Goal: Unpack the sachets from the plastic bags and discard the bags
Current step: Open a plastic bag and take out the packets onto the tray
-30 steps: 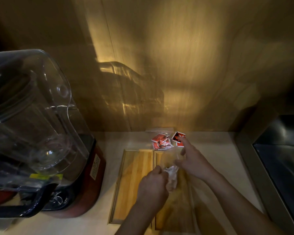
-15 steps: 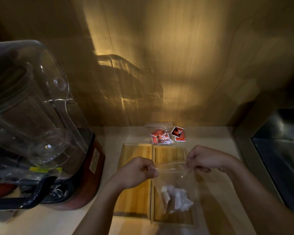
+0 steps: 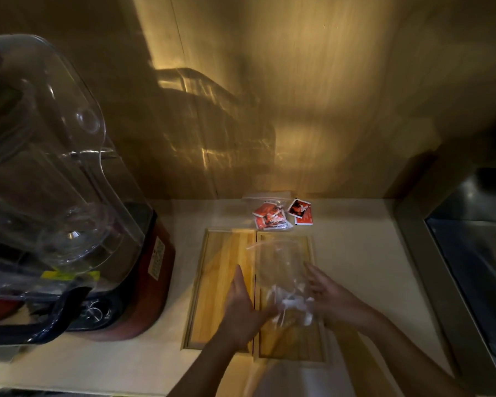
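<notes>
A clear plastic bag (image 3: 281,265) with crumpled white plastic (image 3: 294,305) in its bottom stands upright over the wooden boards. My left hand (image 3: 241,308) and my right hand (image 3: 331,296) press its lower part from either side, fingers stretched out. The image is blurred there. At the back of the counter lies another clear bag holding red sachets (image 3: 271,217). Two loose red sachets (image 3: 300,211) lie just right of it.
Two wooden boards (image 3: 226,253) are set side by side in the pale counter (image 3: 355,253). A large blender with a clear jug (image 3: 55,181) and red base fills the left. A dark metal sink (image 3: 484,253) lies at the right. A wooden wall stands behind.
Half a second ago both hands pinched the bag's mouth and stretched it. Now they have dropped to its lower sides, fingers extended, and the bag's mouth has swung away from me.
</notes>
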`<state>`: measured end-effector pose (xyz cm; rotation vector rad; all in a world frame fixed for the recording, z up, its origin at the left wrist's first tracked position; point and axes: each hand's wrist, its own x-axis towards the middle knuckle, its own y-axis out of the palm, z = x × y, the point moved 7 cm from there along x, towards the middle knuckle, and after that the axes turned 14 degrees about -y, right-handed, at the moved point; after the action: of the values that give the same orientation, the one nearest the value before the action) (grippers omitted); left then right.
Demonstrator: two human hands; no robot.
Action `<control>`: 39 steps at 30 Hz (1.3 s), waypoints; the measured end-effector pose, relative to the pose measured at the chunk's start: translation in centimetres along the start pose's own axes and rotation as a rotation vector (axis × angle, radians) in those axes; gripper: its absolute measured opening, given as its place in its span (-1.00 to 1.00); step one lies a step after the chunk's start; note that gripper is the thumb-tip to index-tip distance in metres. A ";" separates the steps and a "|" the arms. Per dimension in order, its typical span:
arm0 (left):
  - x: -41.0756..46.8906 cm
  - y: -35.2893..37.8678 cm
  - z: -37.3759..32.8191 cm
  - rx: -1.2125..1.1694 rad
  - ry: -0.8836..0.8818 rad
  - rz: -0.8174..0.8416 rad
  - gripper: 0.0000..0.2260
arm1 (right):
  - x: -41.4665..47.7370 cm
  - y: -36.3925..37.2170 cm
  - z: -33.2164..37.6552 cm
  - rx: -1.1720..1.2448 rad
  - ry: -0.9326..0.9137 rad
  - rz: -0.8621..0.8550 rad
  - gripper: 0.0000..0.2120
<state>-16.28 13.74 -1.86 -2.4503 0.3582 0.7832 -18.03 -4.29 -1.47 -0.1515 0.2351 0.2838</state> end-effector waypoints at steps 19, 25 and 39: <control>-0.6 -1.0 -1.5 -0.004 0.160 -0.185 -0.82 | 0.0 -1.7 -0.5 -0.138 -0.042 -0.326 -0.72; -0.5 -2.8 -3.7 -0.148 0.115 -0.161 -0.84 | 0.9 -2.5 1.4 -0.097 -0.094 -0.360 -0.81; -0.8 -3.8 -6.4 -0.166 0.226 -0.101 -0.87 | -0.3 -2.6 5.3 -0.017 -0.216 -0.407 -0.87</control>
<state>-12.53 13.28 4.55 -2.6977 0.2578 0.5127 -16.43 -5.88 4.03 -0.1803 -0.0150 -0.1031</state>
